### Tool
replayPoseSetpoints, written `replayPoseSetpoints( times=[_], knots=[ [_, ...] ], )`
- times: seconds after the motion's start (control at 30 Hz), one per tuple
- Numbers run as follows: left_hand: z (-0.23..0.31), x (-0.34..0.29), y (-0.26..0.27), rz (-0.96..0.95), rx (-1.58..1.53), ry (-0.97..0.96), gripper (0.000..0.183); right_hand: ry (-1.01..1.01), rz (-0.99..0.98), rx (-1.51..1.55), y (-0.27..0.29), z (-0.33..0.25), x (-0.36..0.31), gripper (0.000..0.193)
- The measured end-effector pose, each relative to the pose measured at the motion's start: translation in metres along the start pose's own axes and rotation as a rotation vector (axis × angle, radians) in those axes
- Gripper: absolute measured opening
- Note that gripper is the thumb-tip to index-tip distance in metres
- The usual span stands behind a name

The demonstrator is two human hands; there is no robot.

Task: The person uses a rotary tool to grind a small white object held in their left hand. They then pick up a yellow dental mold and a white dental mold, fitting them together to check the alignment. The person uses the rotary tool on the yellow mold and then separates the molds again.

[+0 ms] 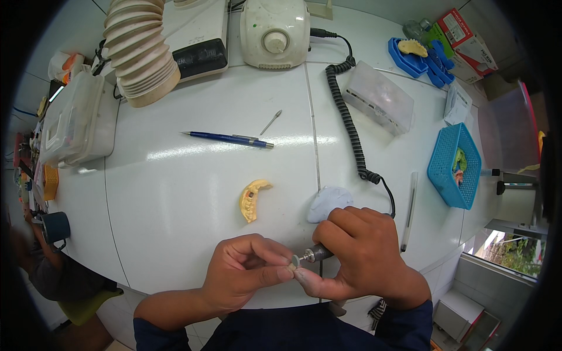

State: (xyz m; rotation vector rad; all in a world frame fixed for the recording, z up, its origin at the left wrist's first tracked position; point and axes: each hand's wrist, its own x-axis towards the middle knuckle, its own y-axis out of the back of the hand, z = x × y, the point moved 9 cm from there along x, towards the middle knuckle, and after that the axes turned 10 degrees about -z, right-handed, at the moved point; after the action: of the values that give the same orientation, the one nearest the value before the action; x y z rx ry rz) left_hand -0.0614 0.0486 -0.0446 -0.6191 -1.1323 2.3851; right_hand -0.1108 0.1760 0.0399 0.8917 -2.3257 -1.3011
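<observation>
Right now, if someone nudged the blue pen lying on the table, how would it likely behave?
The pen looks slim, straight and stiff, so it would probably slide or pivot as one piece. Its round barrel could roll on the glossy white table, though the clip near its right end would likely stop it soon. It seems light, so a small push should move it.

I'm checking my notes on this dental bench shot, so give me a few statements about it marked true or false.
1. The right hand grips a rotary handpiece. True.
2. The left hand pinches a small piece against the tool's tip. True.
3. The yellow dental cast sits inside the blue basket. False: it lies on the bare white table, apart from both hands.
4. The blue pen is held in the left hand. False: it lies on the table beyond the cast.
5. A black coiled cord runs from the white control unit toward the handpiece. True.
</observation>
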Motion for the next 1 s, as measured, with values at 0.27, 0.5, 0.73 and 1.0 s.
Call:
replayPoseSetpoints(
  times=[0.27, 0.5, 0.73, 1.0],
  knots=[
    [-0.0008, -0.0005, 0.0004, 0.008, 0.01, 0.029, 0.013, 0.003, 0.0, 0.01, -0.0004, 0.0001, 0.0004, 0.04],
    [-0.0016, -0.0004, -0.0001, 0.006, 0.001, 0.037, 0.013, 0.005, 0.012, 0.004, 0.0006, 0.0005, 0.0001, 0.039],
    [-0.003, -0.0005, -0.0002, 0.005, -0.025, 0.043, 0.012, -0.011, 0.001, -0.004, 0.001, 0.0013, -0.0007, 0.039],
    [-0.0022, 0.0019, -0.0041, -0.054, -0.09, 0.039, 0.014, -0.001, 0.075, 0.019, 0.0074, 0.0017, -0.0014, 0.04]
  ],
)
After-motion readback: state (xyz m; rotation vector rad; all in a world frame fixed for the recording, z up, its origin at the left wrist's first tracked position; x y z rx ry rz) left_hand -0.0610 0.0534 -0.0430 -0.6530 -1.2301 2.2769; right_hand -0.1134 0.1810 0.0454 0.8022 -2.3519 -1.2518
